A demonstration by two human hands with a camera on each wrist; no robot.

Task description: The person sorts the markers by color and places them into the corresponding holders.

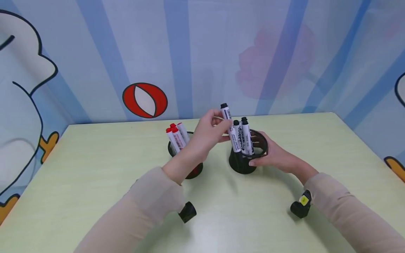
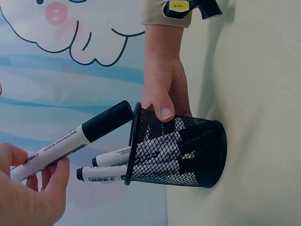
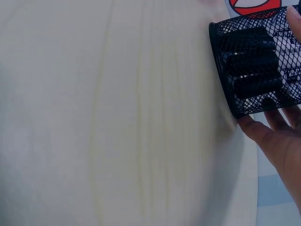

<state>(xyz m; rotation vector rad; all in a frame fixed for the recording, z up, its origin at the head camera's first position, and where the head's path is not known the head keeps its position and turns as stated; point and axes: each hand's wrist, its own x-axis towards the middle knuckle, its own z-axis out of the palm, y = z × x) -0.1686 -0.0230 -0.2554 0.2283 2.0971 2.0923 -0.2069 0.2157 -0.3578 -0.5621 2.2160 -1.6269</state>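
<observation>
My left hand (image 1: 207,135) pinches a white whiteboard marker (image 1: 234,140) with a black cap. The marker slants cap-down, its cap right at the rim of a black mesh pen holder (image 2: 202,155), as the left wrist view shows. Several black-capped markers (image 1: 248,138) stand inside that holder. My right hand (image 1: 275,156) grips the holder from its right side, thumb on the near side of the mesh. In the right wrist view the holder (image 3: 254,106) tilts a little, with fingertips at its bottom edge.
A second black mesh holder (image 1: 197,171) with several red-ended markers (image 1: 179,138) stands to the left, partly hidden behind my left forearm. Both stand on a pale wood-grain table (image 1: 110,168). A blue cartoon-printed backdrop (image 1: 209,52) rises behind the table's far edge.
</observation>
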